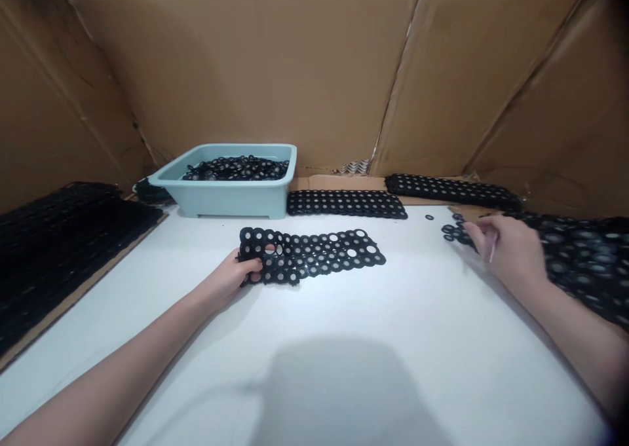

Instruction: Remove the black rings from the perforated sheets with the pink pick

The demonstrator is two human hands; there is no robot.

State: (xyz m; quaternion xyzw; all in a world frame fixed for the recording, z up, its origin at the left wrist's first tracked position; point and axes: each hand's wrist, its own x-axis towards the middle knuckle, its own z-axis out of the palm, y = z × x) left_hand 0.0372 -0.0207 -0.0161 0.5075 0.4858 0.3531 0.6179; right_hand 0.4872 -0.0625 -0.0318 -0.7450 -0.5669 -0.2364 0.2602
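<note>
left hand (240, 276): curled, gripping black perforated sheet (319, 256) | right hand (511, 253): nearly closed at black rings (455, 232), grip unclear

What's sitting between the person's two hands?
In the head view, a black punched-ring sheet, held by the left hand, then white tabletop reaching the right hand.

Both bare forearms reach forward and inward from the lower corners, the left forearm (118, 365) longer in view than the right forearm (577, 340). The left hand (234, 277) curls low, fingers bent, while the right hand (514, 253) angles downward, its fingertips (484, 236) drawn close together.
</note>
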